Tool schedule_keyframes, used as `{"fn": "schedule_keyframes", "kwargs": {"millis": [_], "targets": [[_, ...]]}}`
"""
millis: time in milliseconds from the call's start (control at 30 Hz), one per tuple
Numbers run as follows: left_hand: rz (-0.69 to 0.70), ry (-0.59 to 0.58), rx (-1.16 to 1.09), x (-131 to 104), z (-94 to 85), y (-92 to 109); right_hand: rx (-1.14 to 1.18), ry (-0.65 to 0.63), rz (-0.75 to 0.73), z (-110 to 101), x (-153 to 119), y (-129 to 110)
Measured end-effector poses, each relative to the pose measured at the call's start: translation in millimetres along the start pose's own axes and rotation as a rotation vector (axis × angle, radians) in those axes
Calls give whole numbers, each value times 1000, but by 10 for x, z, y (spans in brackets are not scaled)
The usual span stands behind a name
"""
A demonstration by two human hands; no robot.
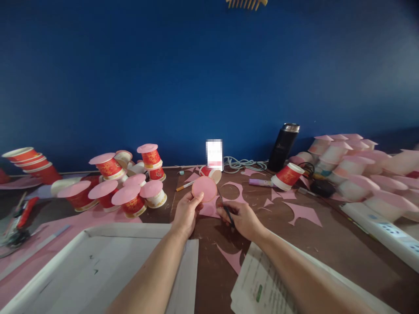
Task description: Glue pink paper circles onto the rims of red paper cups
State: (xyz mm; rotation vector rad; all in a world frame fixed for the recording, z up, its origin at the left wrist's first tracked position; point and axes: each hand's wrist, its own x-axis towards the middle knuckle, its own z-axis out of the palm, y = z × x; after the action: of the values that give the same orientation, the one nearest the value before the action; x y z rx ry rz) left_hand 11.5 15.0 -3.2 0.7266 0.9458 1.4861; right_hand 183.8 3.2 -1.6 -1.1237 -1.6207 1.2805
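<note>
My left hand [188, 211] pinches a round pink paper disc [204, 188], its face turned toward me and its thumb pressed on the lower edge. In my right hand [240, 218] is a pair of dark scissors [228, 211], with the blades pointing up beside the disc's right edge. Whether the blades touch the paper I cannot tell. Under the disc, part of a pink paper piece [209, 210] shows on the table. A pink offcut with a curved cutout [236, 192] lies just behind my right hand.
Red paper cups topped with pink discs [129, 200] stand at left, near stacked cups [34, 165]. Pale disc-topped cups [355, 174] crowd the right. A black bottle [284, 146], a tilted red cup [288, 176], a power strip [382, 235], a white tray [127, 230] and printed papers [262, 283] surround my hands.
</note>
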Motion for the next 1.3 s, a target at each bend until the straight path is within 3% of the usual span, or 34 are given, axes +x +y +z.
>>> {"fn": "schedule_keyframes", "kwargs": {"millis": [633,867,1067,1300], "targets": [[-12,69,-15,24,-6,6,79,44,90,24,-6,-70],[0,74,0,24,-3,-4,46,10,42,4,-18,-90],[43,130,-17,24,1,15,102,25,96,13,-26,-132],[49,181,-139,64,-47,25,198,-83,251,61,-85,-157]]}}
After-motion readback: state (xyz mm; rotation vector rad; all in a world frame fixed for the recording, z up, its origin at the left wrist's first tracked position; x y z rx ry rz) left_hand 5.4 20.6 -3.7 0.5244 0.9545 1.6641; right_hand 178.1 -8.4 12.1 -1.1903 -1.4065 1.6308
